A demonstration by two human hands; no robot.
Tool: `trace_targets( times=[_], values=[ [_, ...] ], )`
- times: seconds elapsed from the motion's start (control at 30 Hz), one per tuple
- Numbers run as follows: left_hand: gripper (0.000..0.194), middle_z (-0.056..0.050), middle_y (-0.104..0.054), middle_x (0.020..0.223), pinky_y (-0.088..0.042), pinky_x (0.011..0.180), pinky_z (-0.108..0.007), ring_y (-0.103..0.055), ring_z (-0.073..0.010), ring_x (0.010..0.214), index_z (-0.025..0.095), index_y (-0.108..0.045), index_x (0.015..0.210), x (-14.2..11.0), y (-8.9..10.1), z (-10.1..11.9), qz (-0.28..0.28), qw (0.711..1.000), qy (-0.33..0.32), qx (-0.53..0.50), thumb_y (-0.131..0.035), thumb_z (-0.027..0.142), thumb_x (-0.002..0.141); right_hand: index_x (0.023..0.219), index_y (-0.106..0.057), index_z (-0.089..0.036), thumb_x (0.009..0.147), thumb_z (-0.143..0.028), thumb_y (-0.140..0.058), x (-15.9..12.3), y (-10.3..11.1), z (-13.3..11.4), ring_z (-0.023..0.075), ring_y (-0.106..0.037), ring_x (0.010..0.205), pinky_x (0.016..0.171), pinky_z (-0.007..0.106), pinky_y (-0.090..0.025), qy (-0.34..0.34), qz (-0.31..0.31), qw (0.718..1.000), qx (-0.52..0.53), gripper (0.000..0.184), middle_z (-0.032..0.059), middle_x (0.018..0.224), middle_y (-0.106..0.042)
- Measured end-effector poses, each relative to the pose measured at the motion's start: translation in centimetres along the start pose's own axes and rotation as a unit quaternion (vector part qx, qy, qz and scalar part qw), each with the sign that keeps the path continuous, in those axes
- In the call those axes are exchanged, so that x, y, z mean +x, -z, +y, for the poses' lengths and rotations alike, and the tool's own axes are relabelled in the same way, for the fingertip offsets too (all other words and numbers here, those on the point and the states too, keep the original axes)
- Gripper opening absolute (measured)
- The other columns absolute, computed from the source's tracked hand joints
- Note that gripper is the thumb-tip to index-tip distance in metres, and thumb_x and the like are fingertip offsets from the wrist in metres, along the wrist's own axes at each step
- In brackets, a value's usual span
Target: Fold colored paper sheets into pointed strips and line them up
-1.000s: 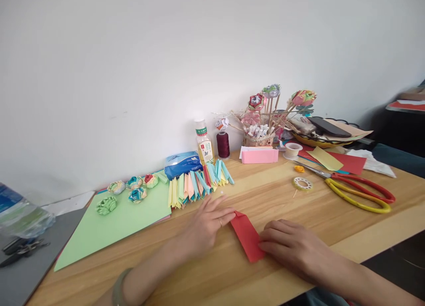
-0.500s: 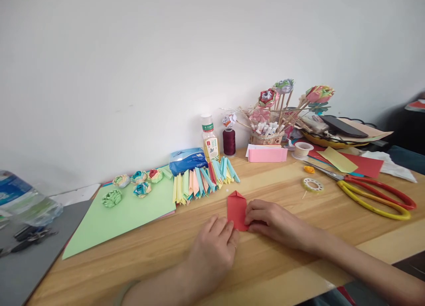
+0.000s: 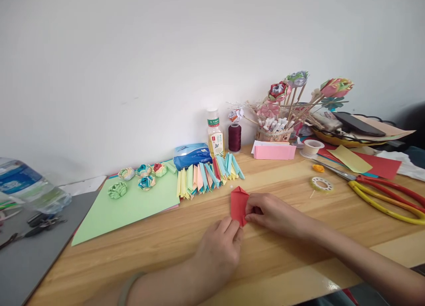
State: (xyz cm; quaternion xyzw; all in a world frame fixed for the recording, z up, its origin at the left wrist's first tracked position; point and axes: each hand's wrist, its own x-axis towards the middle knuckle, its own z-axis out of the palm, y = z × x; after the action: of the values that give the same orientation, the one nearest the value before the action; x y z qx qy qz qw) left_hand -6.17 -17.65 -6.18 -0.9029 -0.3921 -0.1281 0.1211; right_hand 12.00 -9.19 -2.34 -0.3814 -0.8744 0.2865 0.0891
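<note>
A small red paper strip [image 3: 239, 205] lies on the wooden table in front of me, its far end folded into slanted corners. My left hand [image 3: 222, 244] has its fingertips closed on the near left corner of the strip. At the right edge, the fingers of my right hand [image 3: 270, 214] are bent and pinch the paper near its lower part. The near edge of the strip is partly hidden by my fingers. Just beyond it stands a row of folded coloured paper pieces [image 3: 206, 180].
Paper flowers [image 3: 117, 190] rest on green sheets [image 3: 133, 213] to the left. Behind are a tissue pack [image 3: 191, 155], a bottle [image 3: 215, 135], a thread spool [image 3: 234, 138] and pink paper strips [image 3: 275, 152]. Large scissors [image 3: 357, 182] and a tape roll [image 3: 321, 184] lie right.
My left hand has moved from the strip's far end to its near end. The strip has turned more upright and shifted away from me. My right hand moved left and farther out with it.
</note>
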Motion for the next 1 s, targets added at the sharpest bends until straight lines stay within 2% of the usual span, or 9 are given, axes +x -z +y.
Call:
trace_targets(
  times=[0.23, 0.43, 0.53, 0.63, 0.77, 0.83, 0.9, 1.0],
  values=[
    [0.028, -0.008, -0.059, 0.085, -0.052, 0.056, -0.029, -0.055, -0.0186, 0.071, 0.01, -0.059, 0.092, 0.0, -0.5, 0.3, 0.016, 0.999, 0.032, -0.012, -0.032, 0.006, 0.092, 0.066, -0.064, -0.015, 0.071, -0.013, -0.056, 0.8, 0.5, -0.9, 0.0138, -0.054, 0.059, 0.051, 0.023, -0.032, -0.044, -0.013, 0.998, -0.035, 0.009, 0.0041, 0.068, -0.065],
    [0.026, -0.006, -0.058, 0.081, -0.052, 0.058, -0.027, -0.055, -0.0173, 0.072, 0.012, -0.059, 0.089, 0.1, 0.0, 0.0, 0.011, 0.999, 0.039, -0.036, -0.034, 0.007, 0.092, 0.068, -0.067, -0.016, 0.071, -0.013, -0.059, 1.2, 0.9, -1.2, 0.0143, -0.058, 0.063, 0.053, 0.022, -0.033, -0.051, -0.043, 0.996, -0.051, 0.009, 0.0039, 0.071, -0.069],
    [0.028, -0.007, -0.058, 0.083, -0.051, 0.06, -0.029, -0.055, -0.0187, 0.075, 0.012, -0.057, 0.105, 0.1, 0.0, -0.3, 0.003, 0.998, 0.043, -0.049, -0.033, 0.006, 0.091, 0.068, -0.067, -0.016, 0.071, -0.014, -0.06, 1.3, 1.0, -1.1, 0.016, -0.059, 0.066, 0.055, 0.023, -0.034, -0.049, -0.049, 0.996, -0.063, 0.008, 0.0043, 0.072, -0.069],
    [0.032, -0.006, -0.057, 0.088, -0.048, 0.061, -0.028, -0.055, -0.0186, 0.078, 0.016, -0.049, 0.12, 0.3, 0.1, -0.2, -0.03, 0.993, 0.077, -0.083, -0.032, 0.01, 0.093, 0.069, -0.065, -0.016, 0.072, -0.015, -0.06, 1.1, 0.9, -1.0, 0.0194, -0.06, 0.07, 0.056, 0.025, -0.033, -0.051, -0.042, 0.995, -0.078, 0.006, 0.0066, 0.075, -0.068],
    [0.02, -0.002, -0.057, 0.089, -0.044, 0.062, -0.025, -0.056, -0.0147, 0.075, 0.019, -0.056, 0.099, 1.4, 1.2, 0.1, -0.111, 0.961, 0.184, -0.172, -0.036, 0.02, 0.097, 0.073, -0.061, -0.016, 0.075, -0.017, -0.059, 0.7, 0.4, -0.6, 0.0196, -0.058, 0.073, 0.057, 0.025, -0.032, -0.043, -0.018, 0.996, -0.071, 0.004, 0.0063, 0.081, -0.066],
    [0.018, -0.001, -0.058, 0.089, -0.043, 0.063, -0.024, -0.056, -0.0135, 0.073, 0.019, -0.056, 0.094, 1.8, 1.9, 0.3, -0.134, 0.946, 0.216, -0.201, -0.038, 0.021, 0.096, 0.076, -0.059, -0.016, 0.076, -0.019, -0.059, 0.6, 0.1, -0.3, 0.0175, -0.056, 0.071, 0.056, 0.024, -0.034, -0.035, -0.001, 0.998, -0.057, 0.002, 0.0052, 0.08, -0.063],
    [0.017, -0.001, -0.058, 0.09, -0.043, 0.064, -0.024, -0.056, -0.0131, 0.074, 0.018, -0.056, 0.093, 2.0, 2.2, 0.4, -0.139, 0.942, 0.222, -0.209, -0.039, 0.019, 0.096, 0.08, -0.057, -0.016, 0.077, -0.018, -0.06, 0.5, 0.0, 0.2, 0.016, -0.055, 0.07, 0.057, 0.024, -0.036, -0.019, 0.013, 0.999, -0.041, 0.005, 0.0043, 0.081, -0.061],
    [0.021, -0.003, -0.059, 0.093, -0.044, 0.065, -0.024, -0.057, -0.0156, 0.082, 0.017, -0.058, 0.095, 1.6, 1.7, -0.1, -0.13, 0.962, 0.165, -0.174, -0.037, 0.016, 0.096, 0.085, -0.058, -0.017, 0.079, -0.012, -0.054, 0.1, -0.1, 1.2, 0.015, -0.055, 0.077, 0.066, 0.024, -0.042, 0.024, 0.024, 0.999, -0.022, 0.008, 0.0045, 0.089, -0.058]
  ],
)
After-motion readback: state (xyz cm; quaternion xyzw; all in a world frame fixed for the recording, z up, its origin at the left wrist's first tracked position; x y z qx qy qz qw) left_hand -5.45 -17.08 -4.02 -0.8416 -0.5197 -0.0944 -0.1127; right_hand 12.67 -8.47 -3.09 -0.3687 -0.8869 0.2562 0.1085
